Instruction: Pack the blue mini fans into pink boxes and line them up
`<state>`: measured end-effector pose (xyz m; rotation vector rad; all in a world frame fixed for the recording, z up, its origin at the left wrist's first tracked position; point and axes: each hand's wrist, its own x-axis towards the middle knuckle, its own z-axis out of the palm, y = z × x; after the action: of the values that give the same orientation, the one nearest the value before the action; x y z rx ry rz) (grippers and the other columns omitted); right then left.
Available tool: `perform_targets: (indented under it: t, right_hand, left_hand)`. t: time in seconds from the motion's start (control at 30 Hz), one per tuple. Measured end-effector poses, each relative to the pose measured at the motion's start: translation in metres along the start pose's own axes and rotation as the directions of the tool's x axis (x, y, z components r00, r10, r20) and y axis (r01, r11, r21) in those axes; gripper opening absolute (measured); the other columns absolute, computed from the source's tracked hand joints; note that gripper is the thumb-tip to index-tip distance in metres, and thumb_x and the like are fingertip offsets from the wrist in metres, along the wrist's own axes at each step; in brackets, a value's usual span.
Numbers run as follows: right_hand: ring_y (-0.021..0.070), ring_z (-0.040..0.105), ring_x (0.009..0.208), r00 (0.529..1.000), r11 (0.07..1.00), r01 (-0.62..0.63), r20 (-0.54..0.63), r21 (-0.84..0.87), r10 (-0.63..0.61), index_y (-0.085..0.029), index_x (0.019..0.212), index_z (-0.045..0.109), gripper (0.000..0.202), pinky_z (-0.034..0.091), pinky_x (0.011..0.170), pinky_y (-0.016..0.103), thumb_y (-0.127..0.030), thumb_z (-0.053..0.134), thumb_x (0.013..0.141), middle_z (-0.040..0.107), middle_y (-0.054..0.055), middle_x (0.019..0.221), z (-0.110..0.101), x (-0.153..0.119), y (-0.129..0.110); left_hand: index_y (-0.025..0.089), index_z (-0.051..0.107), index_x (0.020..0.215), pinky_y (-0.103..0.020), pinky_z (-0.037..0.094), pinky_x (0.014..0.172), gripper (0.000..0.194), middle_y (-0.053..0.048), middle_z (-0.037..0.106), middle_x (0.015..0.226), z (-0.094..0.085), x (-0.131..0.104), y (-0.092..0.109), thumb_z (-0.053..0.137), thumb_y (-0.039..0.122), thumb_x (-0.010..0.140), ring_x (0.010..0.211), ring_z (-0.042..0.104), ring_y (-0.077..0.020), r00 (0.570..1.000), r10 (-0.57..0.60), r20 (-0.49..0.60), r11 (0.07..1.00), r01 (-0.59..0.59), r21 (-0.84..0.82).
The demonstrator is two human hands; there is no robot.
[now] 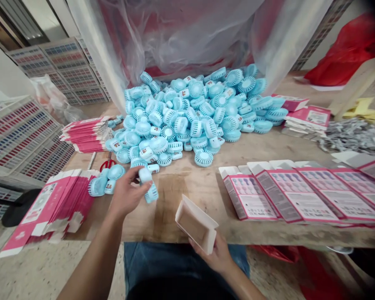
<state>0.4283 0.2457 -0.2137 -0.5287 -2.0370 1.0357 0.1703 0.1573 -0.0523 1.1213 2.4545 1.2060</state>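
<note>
Between the fingers and thumb of my left hand (129,191) is a light blue handheld fan (150,192), lifted above the table's near part. My right hand (215,252) grips a small open carton (194,225) from below and the right; its brown inside faces up and looks empty. A large heap of similar blue fans (187,112) lies beyond both hands. Left of my left hand, a few more fans (111,179) rest beside red-handled scissors (108,161).
Flattened pink cartons (59,204) are stacked at the left, with another stack (87,132) behind. Printed boxes (300,193) stand in a row at the right. Grey pieces (356,135) lie beyond them. Plastic crates (28,137) stand left of the wooden table (171,179).
</note>
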Motion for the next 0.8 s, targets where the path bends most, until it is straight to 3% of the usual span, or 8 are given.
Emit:
perform_targets:
  t: [0.13,0.23,0.33,0.4,0.53,0.63,0.7,0.8]
  right_hand:
    - [0.0297,0.072,0.093,0.999,0.999,-0.011,0.052,0.034,0.010,-0.020,0.122,0.059,0.048,0.062,0.081,0.043,-0.045,0.067,0.081,0.073,0.012,0.103,0.000,0.003,-0.002]
    - [0.0298,0.072,0.091,0.997,0.996,-0.045,0.063,0.075,0.040,-0.019,0.118,0.061,0.050,0.062,0.079,0.043,-0.052,0.066,0.081,0.073,0.013,0.103,-0.001,0.005,-0.003]
    - [0.0289,0.072,0.091,0.996,0.995,-0.051,0.079,0.086,0.044,-0.020,0.121,0.061,0.052,0.062,0.079,0.041,-0.055,0.062,0.083,0.073,0.011,0.104,-0.002,0.007,-0.006]
    - [0.0284,0.072,0.093,0.995,0.994,-0.053,0.090,0.091,0.045,-0.021,0.122,0.060,0.048,0.062,0.081,0.042,-0.049,0.064,0.083,0.072,0.011,0.107,-0.002,0.009,-0.009]
    - [0.0274,0.073,0.089,0.967,0.991,-0.114,0.238,0.066,0.095,-0.021,0.111,0.065,0.036,0.062,0.080,0.041,-0.037,0.068,0.080,0.074,0.009,0.101,-0.018,0.024,-0.025]
    - [0.0276,0.073,0.090,0.898,0.979,-0.204,0.396,-0.010,0.191,-0.021,0.116,0.063,0.040,0.062,0.077,0.040,-0.039,0.069,0.081,0.075,0.009,0.103,-0.060,0.043,-0.039]
    - [0.0278,0.073,0.096,0.889,0.974,-0.201,0.398,-0.105,0.227,-0.020,0.133,0.052,0.054,0.063,0.078,0.040,-0.042,0.066,0.086,0.073,0.011,0.113,-0.104,0.055,-0.047]
    - [0.0307,0.073,0.094,0.969,0.856,0.014,0.220,-0.516,0.116,-0.019,0.126,0.060,0.040,0.063,0.074,0.042,-0.041,0.054,0.094,0.073,0.014,0.111,-0.172,0.062,-0.056]
  left_hand:
    - [0.022,0.059,0.123,-0.033,0.057,0.071,0.044,-0.006,0.071,0.096,0.001,-0.028,0.064,0.064,0.046,0.086,0.079,0.069,-0.0212,0.951,0.096,-0.294,0.737,-0.266,-0.621]
    - [0.020,0.062,0.119,-0.029,0.056,0.066,0.051,-0.007,0.069,0.099,0.021,-0.046,0.088,0.082,0.033,0.073,0.078,0.068,-0.0191,0.786,0.496,-0.368,0.689,-0.615,-0.383]
    - [0.014,0.066,0.099,-0.032,0.052,0.068,0.038,-0.008,0.065,0.090,0.039,-0.053,0.079,0.086,0.027,0.069,0.075,0.064,-0.0179,0.584,0.774,-0.243,0.593,-0.804,-0.044]
    - [0.016,0.067,0.092,-0.033,0.050,0.071,0.030,-0.006,0.063,0.088,0.041,-0.056,0.060,0.084,0.030,0.071,0.077,0.061,-0.0177,0.620,0.760,-0.194,0.631,-0.775,-0.004]
    - [0.022,0.059,0.122,-0.039,0.054,0.082,0.083,-0.011,0.064,0.113,0.042,-0.061,0.028,0.089,0.055,0.052,0.094,0.063,-0.0255,0.896,0.421,0.141,0.890,-0.377,-0.255]
    - [0.019,0.060,0.118,-0.037,0.055,0.079,0.066,-0.009,0.070,0.101,0.069,-0.052,0.034,0.084,0.049,0.065,0.087,0.066,-0.0244,0.862,0.181,0.473,0.917,0.025,-0.398]
    - [0.016,0.062,0.111,-0.035,0.055,0.076,0.049,-0.008,0.072,0.095,0.103,-0.037,0.056,0.079,0.043,0.073,0.083,0.067,-0.0228,0.839,0.114,0.532,0.836,0.209,-0.508]
    - [0.016,0.062,0.106,-0.032,0.054,0.077,0.045,-0.007,0.072,0.096,0.163,-0.011,0.101,0.081,0.036,0.070,0.086,0.067,-0.0222,0.851,0.055,0.522,0.692,0.345,-0.634]
